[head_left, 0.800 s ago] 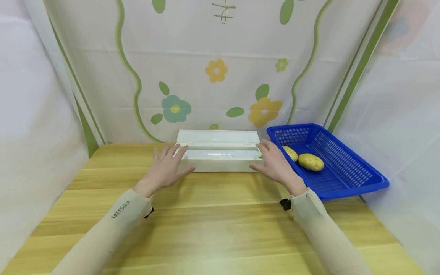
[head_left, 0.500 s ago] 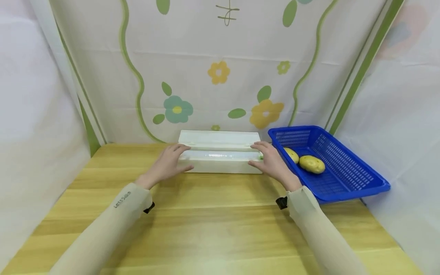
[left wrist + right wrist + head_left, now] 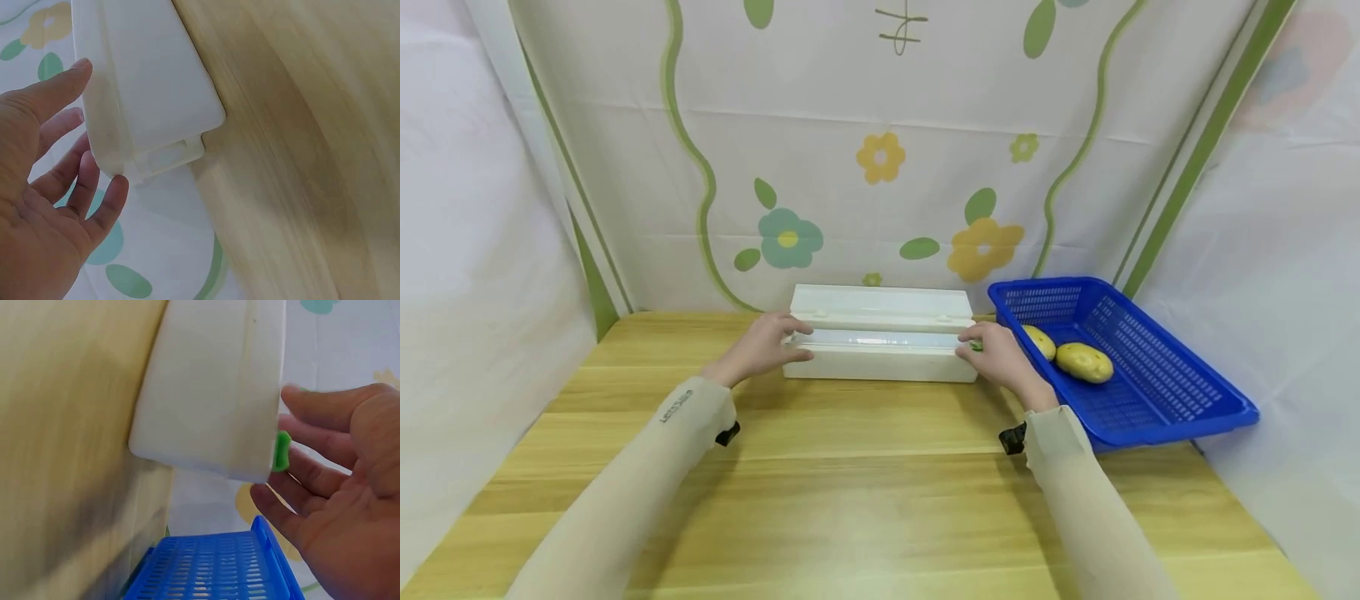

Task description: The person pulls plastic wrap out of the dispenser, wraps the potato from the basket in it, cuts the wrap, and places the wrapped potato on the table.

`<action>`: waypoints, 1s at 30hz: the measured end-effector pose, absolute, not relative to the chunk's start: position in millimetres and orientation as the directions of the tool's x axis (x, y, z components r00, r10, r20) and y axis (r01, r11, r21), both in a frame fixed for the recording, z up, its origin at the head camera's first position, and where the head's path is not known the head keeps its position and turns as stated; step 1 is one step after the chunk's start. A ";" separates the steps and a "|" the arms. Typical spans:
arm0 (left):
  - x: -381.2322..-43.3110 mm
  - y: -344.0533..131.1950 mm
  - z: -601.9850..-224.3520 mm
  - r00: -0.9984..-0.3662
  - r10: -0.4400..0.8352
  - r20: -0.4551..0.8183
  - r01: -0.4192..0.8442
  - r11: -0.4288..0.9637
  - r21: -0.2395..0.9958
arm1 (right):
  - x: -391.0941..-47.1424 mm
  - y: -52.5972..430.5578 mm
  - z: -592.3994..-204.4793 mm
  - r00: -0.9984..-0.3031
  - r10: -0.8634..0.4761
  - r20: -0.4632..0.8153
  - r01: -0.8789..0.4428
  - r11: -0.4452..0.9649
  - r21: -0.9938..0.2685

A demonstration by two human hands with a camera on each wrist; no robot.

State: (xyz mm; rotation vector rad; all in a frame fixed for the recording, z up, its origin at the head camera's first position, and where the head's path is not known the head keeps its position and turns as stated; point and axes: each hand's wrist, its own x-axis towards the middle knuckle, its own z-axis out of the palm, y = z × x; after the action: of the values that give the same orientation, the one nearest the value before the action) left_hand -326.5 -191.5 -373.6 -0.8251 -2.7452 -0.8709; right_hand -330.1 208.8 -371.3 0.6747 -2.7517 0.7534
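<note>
A white plastic-wrap dispenser box (image 3: 880, 364) lies on the wooden table with its lid (image 3: 882, 300) tipped back. Inside it, a shiny roll of plastic wrap (image 3: 876, 338) runs lengthwise. My left hand (image 3: 762, 346) is at the box's left end, thumb and loosely bent fingers spread around the top edge. At the opposite end my right hand (image 3: 997, 360) holds a similar pose, thumb near the front edge. A green piece (image 3: 282, 451) sticks up by the right-hand fingers in the right wrist view. Neither hand visibly grips anything; light contact with the box is hard to tell.
To the right stands a blue plastic basket (image 3: 1180, 429) with perforated walls, close to my right hand. In it are a potato (image 3: 1084, 363) and another potato (image 3: 1040, 341) partly hidden by the rim. A flowered white curtain (image 3: 820, 150) hangs right behind the box.
Both hands have lowered slightly from over the lid side toward the roll's ends, their fingers bending more. The box and basket stay put, with only a slight shift of the view.
</note>
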 end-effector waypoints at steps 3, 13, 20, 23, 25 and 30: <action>-331.8 -192.9 -372.2 -0.856 0.454 0.247 0.511 0.679 0.527 | -331.9 212.0 -369.4 -0.874 -0.372 0.312 -0.480 0.758 -0.441; -339.9 -202.3 -370.8 -0.902 0.406 0.148 0.392 0.624 0.676 | -335.8 212.9 -369.2 -0.880 -0.337 0.334 -0.465 0.752 -0.467; -339.0 -201.6 -368.7 -0.896 0.410 0.170 0.412 0.626 0.662 | -339.7 206.5 -373.5 -0.875 -0.334 0.350 -0.471 0.753 -0.460; -339.1 -199.5 -369.2 -0.886 0.426 0.184 0.439 0.640 0.631 | -339.8 204.7 -374.7 -0.884 -0.320 0.341 -0.452 0.775 -0.443; -339.8 -198.5 -370.5 -0.882 0.429 0.194 0.450 0.646 0.616 | -338.8 203.3 -374.6 -0.889 -0.305 0.340 -0.436 0.792 -0.428; -340.7 -196.3 -371.1 -0.884 0.399 0.243 0.457 0.636 0.622 | -335.4 200.2 -371.7 -0.901 -0.240 0.362 -0.385 0.827 -0.409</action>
State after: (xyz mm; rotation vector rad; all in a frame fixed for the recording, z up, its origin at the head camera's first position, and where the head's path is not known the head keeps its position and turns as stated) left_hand -340.7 -196.3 -371.1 -0.7254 -2.7660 -1.0874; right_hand -335.4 200.2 -371.7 0.4759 -2.7143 0.6976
